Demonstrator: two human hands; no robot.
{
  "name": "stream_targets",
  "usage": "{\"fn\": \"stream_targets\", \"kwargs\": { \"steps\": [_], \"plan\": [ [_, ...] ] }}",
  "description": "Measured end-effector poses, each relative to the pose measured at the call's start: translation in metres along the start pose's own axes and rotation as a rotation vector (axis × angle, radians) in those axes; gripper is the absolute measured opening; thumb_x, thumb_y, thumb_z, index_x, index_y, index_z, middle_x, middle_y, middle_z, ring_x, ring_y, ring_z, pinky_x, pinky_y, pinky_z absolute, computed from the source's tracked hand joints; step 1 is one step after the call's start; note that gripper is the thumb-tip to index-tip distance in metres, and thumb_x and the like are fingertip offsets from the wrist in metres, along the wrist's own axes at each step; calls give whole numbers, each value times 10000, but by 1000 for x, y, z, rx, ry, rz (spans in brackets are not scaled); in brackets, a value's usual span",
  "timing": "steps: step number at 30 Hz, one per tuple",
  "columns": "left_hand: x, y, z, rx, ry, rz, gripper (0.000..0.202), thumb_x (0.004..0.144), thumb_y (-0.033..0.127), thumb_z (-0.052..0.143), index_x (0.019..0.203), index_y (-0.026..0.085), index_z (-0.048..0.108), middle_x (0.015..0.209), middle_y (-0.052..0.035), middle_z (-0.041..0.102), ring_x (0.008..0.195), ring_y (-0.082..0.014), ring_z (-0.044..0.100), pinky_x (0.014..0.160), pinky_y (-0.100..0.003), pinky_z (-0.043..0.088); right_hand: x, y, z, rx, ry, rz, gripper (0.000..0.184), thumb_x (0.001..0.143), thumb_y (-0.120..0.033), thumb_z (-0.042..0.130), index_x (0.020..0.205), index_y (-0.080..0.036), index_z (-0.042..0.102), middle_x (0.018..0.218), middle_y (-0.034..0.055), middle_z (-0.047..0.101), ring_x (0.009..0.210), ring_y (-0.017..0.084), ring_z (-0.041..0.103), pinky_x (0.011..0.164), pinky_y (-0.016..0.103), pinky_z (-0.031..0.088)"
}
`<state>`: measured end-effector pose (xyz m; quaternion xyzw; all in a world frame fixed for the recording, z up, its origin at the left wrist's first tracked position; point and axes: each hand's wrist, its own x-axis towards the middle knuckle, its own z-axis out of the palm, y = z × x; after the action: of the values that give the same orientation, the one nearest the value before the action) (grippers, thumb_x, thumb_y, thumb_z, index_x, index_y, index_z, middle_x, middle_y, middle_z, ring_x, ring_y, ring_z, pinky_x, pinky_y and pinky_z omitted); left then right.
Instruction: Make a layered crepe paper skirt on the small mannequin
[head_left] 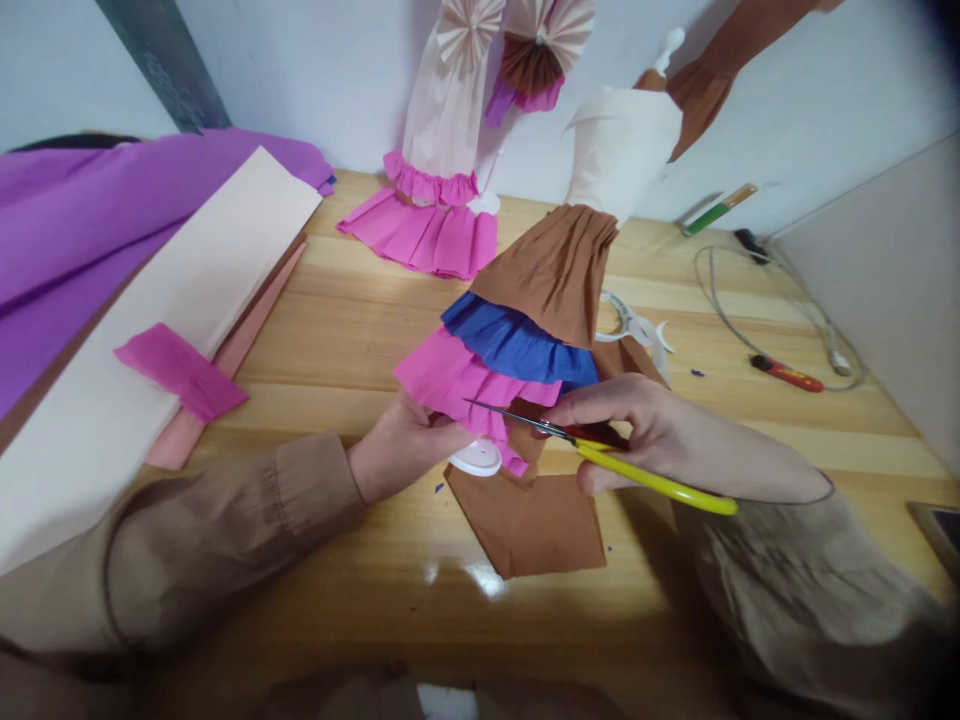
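A tiered crepe-paper dress leans in front of me, with a white top (619, 150), a brown tier (551, 265), a blue ruffle (514, 340) and a pink ruffle (457, 375) at the hem. My left hand (409, 445) pinches the pink hem from below, its fingertips partly hidden behind the paper. In my right hand (637, 420) are scissors (649, 478) with yellow handles. Their blades lie across the pink ruffle and point left. Part of a white round base (478, 458) shows under the hem. Below it lies a brown paper piece (536, 525), flat on the table.
Cream paper (172, 290), purple paper (112, 215) and a magenta strip (184, 370) lie to the left. Behind stands a white-and-pink paper dress (442, 220) against the wall. A tape roll (615, 312), a cable (712, 290) and a green-handled tool (716, 212) are on the right.
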<state>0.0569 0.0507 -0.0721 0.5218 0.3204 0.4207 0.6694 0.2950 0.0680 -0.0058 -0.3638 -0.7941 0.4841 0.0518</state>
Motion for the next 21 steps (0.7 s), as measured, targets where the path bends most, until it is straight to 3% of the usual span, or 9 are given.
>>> {"fn": "stream_targets", "kwargs": {
  "steps": [8,21],
  "plan": [
    [-1,3,2,-9,56,-57,176,723,256,751,859,159,693,976,-75,742,980,-241,678,903,-387,542,0,-5,0,-22,-8,33,600,784,-706,647,879,-126,768,679,7,577,605,111,447,533,233,380],
    [1,3,3,-36,76,4,300,718,196,788,1012,194,727,1128,-85,752,1090,-252,689,1005,-411,530,-1,-11,7,-95,73,-57,513,831,-636,660,886,-137,766,624,-10,545,529,96,420,495,242,351]
  ]
}}
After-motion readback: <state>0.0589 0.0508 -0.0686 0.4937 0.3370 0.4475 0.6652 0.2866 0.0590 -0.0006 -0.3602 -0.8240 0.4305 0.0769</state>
